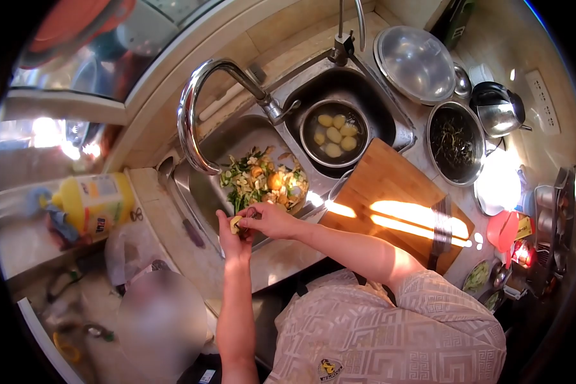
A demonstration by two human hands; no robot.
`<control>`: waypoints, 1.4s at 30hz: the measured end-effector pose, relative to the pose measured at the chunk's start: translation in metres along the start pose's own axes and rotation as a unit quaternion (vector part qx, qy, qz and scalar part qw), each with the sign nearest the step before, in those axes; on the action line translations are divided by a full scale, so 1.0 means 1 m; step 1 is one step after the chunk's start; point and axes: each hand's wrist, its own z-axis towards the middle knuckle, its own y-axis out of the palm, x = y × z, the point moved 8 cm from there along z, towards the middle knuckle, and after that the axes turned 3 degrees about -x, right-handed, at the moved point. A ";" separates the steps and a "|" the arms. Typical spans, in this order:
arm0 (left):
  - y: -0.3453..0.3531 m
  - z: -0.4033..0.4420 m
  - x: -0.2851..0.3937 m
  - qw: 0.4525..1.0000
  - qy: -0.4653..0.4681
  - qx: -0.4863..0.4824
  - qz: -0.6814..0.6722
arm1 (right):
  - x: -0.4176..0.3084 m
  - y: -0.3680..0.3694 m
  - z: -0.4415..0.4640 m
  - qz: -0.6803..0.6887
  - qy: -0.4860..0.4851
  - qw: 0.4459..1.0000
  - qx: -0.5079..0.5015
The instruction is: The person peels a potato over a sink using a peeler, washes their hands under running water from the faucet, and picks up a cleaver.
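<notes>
Over the front edge of the left sink basin, my left hand (232,238) is closed around a small potato (236,224) with pale yellow flesh showing. My right hand (274,221) meets it from the right, its fingers closed on a small dark tool (254,212) with a looped shape; its working end is hidden. Just beyond the hands, a heap of vegetable scraps and peelings (262,179) lies in the left basin (198,192). Several peeled potatoes (333,134) sit in water in a round metal pot (306,151) in the right basin.
A curved faucet (187,109) arches over the left basin. To the right are a wooden cutting board (377,173), a knife (441,233) lying on it, and a pan of dark leafy stuff (456,142). A yellow bottle (102,201) stands on the left.
</notes>
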 end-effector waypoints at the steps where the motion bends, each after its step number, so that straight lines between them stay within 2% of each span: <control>1: -0.006 0.002 0.003 1.000 0.000 0.000 0.000 | 0.006 -0.004 0.004 0.000 0.000 1.000 0.000; 3: 0.003 -0.002 -0.011 0.982 -0.135 -0.072 -0.114 | 0.036 -0.015 0.007 0.260 0.117 0.956 0.072; 4: 0.006 -0.003 -0.008 0.982 -0.134 -0.073 -0.113 | 0.034 -0.015 0.006 0.261 0.115 0.956 0.071; 6: 0.001 -0.007 -0.001 0.987 -0.086 0.031 -0.129 | 0.028 -0.012 -0.001 0.234 0.119 0.963 0.052; 7: 0.008 -0.011 -0.002 0.987 -0.088 0.032 -0.129 | 0.028 -0.009 -0.005 0.223 0.127 0.964 0.071; 8: 0.009 -0.015 0.004 0.992 -0.051 0.063 -0.092 | 0.025 -0.008 -0.007 0.224 0.127 0.964 0.073; 9: 0.007 -0.016 0.010 0.994 -0.012 0.093 -0.055 | 0.016 -0.006 -0.008 0.167 0.116 0.978 0.056; 10: 0.005 -0.014 0.006 0.994 -0.013 0.093 -0.054 | 0.010 -0.004 -0.009 0.110 0.105 0.988 0.039; 12: 0.000 -0.010 0.019 0.976 0.089 0.121 0.157 | 0.017 -0.002 -0.005 0.119 0.100 0.988 0.027; 14: 0.000 -0.013 0.024 0.976 0.107 0.098 0.160 | 0.032 0.002 0.001 0.221 0.124 0.967 0.003; 15: 0.004 -0.011 0.018 0.996 0.067 0.030 0.054 | 0.036 0.000 0.002 0.221 0.125 0.967 0.002; 16: 0.010 -0.011 0.014 0.997 0.026 -0.040 -0.053 | 0.044 -0.005 0.002 0.297 0.150 0.943 0.035; 17: 0.007 -0.007 0.011 0.995 0.009 -0.078 -0.059 | 0.053 -0.008 0.001 0.370 0.174 0.910 0.067; 18: 0.009 -0.008 0.013 0.995 0.011 -0.079 -0.060 | 0.048 -0.007 0.000 0.369 0.172 0.911 0.066; 20: -0.001 -0.011 0.009 0.998 -0.001 0.011 -0.066 | 0.034 -0.008 -0.004 0.194 0.138 0.969 0.068; 21: 0.002 -0.014 0.006 0.998 -0.004 0.012 -0.066 | 0.017 -0.007 -0.010 0.146 0.126 0.979 0.064; 22: 0.001 -0.016 0.007 0.998 0.011 0.049 -0.042 | 0.020 -0.004 -0.010 0.145 0.127 0.979 0.065; 24: 0.008 -0.018 0.010 0.997 0.025 0.075 -0.018 | 0.009 0.004 -0.003 0.004 0.024 0.999 0.043; 26: 0.010 -0.022 0.008 0.991 0.026 0.131 0.012 | 0.000 0.000 -0.002 -0.110 -0.036 0.990 0.082; 27: 0.006 -0.014 -0.002 0.995 0.002 0.103 -0.008 | -0.004 -0.002 -0.004 -0.098 0.003 0.993 0.066; 28: 0.007 -0.006 -0.006 0.999 -0.040 0.010 -0.036 | -0.005 -0.004 -0.005 -0.083 0.042 0.995 0.047; 29: -0.001 -0.003 -0.014 0.992 -0.086 -0.016 -0.087 | 0.014 -0.008 -0.002 0.102 0.093 0.988 0.071; 30: 0.006 -0.011 -0.012 0.981 -0.130 -0.041 -0.137 | 0.037 -0.009 0.001 0.283 0.138 0.945 0.091; 32: 0.006 -0.007 -0.013 0.974 -0.143 -0.076 -0.160 | 0.048 -0.017 0.006 0.256 0.129 0.954 0.086; 34: 0.002 -0.012 -0.008 0.983 -0.108 0.023 -0.146 | 0.037 -0.025 0.002 0.145 0.083 0.979 0.115; 35: -0.004 -0.007 -0.010 0.987 -0.105 0.015 -0.118 | 0.035 -0.027 0.000 0.006 0.095 0.990 0.107; 36: -0.005 -0.005 -0.014 0.987 -0.104 0.019 -0.120 | 0.032 -0.027 -0.003 0.007 0.097 0.990 0.103; 38: 0.006 -0.005 -0.015 0.990 -0.106 -0.056 -0.075 | 0.023 -0.018 -0.006 0.066 0.079 0.991 0.089; 39: 0.005 -0.004 -0.016 0.991 -0.107 -0.066 -0.045 | 0.010 -0.019 -0.010 0.041 0.125 0.989 0.062; 40: 0.008 -0.006 -0.014 0.991 -0.114 -0.061 -0.028 | 0.013 -0.019 -0.007 0.043 0.119 0.991 0.048; 42: 0.007 -0.003 -0.014 0.993 -0.106 -0.051 -0.016 | 0.019 -0.019 -0.009 -0.056 0.120 0.990 0.054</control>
